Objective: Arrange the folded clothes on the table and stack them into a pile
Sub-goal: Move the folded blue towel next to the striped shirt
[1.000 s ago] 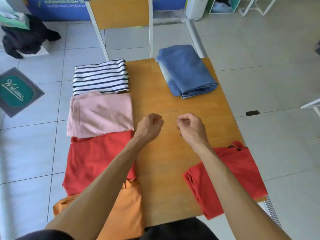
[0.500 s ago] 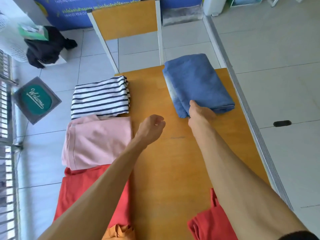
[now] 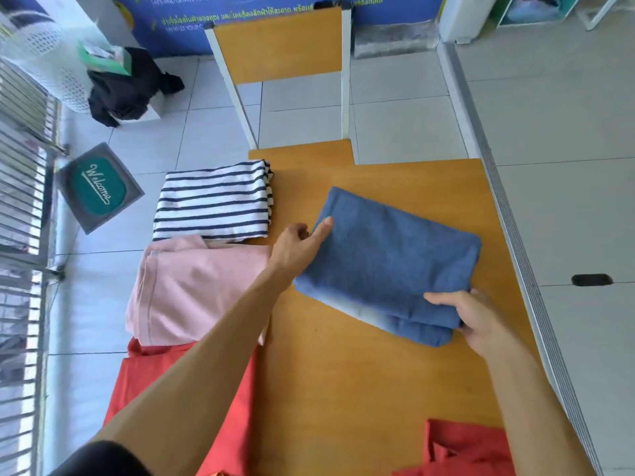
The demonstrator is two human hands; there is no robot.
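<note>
A folded blue garment (image 3: 388, 259) lies tilted in the middle of the wooden table (image 3: 343, 379). My right hand (image 3: 470, 317) grips its near right corner, thumb on top. My left hand (image 3: 299, 245) holds its left edge, index finger lying on the cloth. Along the table's left side lie a folded striped shirt (image 3: 213, 204), a pink garment (image 3: 192, 290) and a red garment (image 3: 192, 407). A second red garment (image 3: 464, 448) sits at the near right edge.
A wooden chair (image 3: 278, 46) stands at the table's far end. On the tiled floor to the left are a green welcome mat (image 3: 101, 187), a dark bag (image 3: 127, 87) and a metal gate (image 3: 20, 235). The table's right edge runs beside a floor rail (image 3: 515, 235).
The blue garment has come from the far right corner toward the table's middle and turned. My right hand moved to its near corner and my left hand reached over to take its left edge.
</note>
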